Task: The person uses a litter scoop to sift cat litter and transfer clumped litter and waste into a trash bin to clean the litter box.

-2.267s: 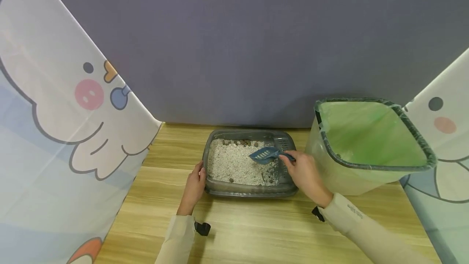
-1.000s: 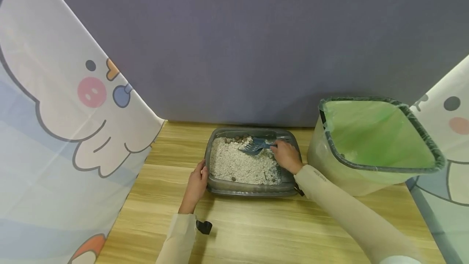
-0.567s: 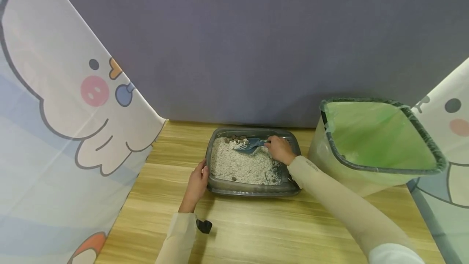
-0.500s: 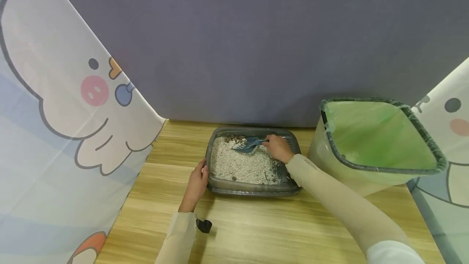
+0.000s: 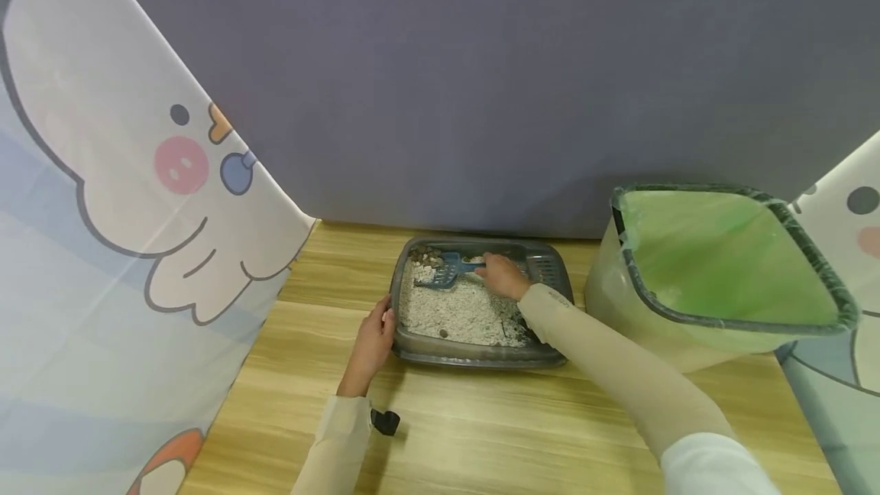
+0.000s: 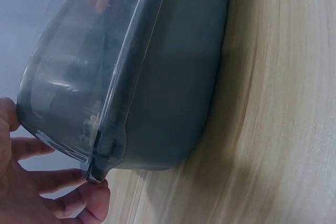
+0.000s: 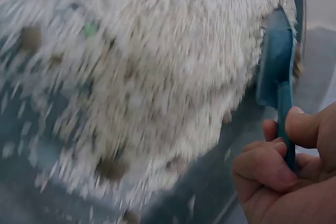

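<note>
A grey plastic litter box [image 5: 474, 362] sits on the table, holding pale litter [image 5: 461, 313] and brown clumps [image 5: 422, 253] at its far left corner. My right hand [image 5: 504, 277] grips the handle of a blue slotted litter scoop [image 5: 447, 271]. The scoop's blade lies at the far left part of the litter, with some pale litter on it. In the right wrist view, fingers and thumb wrap the scoop handle. My left hand [image 5: 373, 338] holds the left side of the box; in the left wrist view its fingers [image 6: 55, 179] curl at the rim's corner.
A large bin [image 5: 635, 327] with a green liner [image 5: 729, 266] stands right of the litter box. Behind them rises a grey-purple wall [image 5: 440, 98]. A cartoon-printed sheet [image 5: 103, 289] borders the wooden table [image 5: 467, 434] on the left.
My right hand has first moved the scoop down into the litter, then pushed it left along the far side toward the clumps. The left hand stays on the box's left side.
</note>
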A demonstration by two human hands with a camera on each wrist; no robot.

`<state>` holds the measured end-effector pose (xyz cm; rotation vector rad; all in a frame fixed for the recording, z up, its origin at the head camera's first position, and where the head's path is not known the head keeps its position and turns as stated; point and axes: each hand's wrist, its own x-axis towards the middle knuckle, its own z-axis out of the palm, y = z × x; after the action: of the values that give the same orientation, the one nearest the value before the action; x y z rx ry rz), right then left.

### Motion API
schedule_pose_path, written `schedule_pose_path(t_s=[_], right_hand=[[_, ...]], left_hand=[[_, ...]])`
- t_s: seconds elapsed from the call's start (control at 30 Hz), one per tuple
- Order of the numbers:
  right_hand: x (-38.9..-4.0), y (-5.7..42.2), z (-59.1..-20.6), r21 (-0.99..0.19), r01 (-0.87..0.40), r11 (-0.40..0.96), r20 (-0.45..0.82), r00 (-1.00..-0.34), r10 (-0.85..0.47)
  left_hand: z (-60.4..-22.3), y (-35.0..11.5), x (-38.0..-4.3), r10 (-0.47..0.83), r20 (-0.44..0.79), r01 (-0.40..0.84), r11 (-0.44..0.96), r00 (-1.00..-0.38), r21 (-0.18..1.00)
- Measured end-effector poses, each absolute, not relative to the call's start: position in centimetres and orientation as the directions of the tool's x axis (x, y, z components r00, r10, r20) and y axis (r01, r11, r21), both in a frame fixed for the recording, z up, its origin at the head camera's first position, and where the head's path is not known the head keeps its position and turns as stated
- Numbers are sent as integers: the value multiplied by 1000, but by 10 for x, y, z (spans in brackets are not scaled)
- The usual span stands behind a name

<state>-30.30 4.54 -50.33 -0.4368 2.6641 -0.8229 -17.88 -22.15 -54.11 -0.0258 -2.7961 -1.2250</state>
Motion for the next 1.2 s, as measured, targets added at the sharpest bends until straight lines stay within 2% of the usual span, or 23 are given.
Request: schedule_pose_path(t_s=[0.2,0.57,0.63,0.9,1.2], right_hand=[[-301,30,-511,-639,-213,739,-160,-903,-398],[-284,53,-500,-677,-241,696,-142,-884,-445],[-278,61,-497,-687,-246,684,-109,-895,-432],[-245,93,-490,-720,-361,593,155,-916,-369],[-223,106,-479,-696,-412,589,273,-910,-313]], left_hand=[[-541,-222,-179,-23,88,49,677,-996,734],[-539,-219,-177,-21,68,37,666,-997,745],[-538,-220,-177,-29,71,34,661,-997,749],[-538,-227,-180,-32,95,51,657,-995,752],[-541,-226,-180,-22,98,62,643,-995,763]])
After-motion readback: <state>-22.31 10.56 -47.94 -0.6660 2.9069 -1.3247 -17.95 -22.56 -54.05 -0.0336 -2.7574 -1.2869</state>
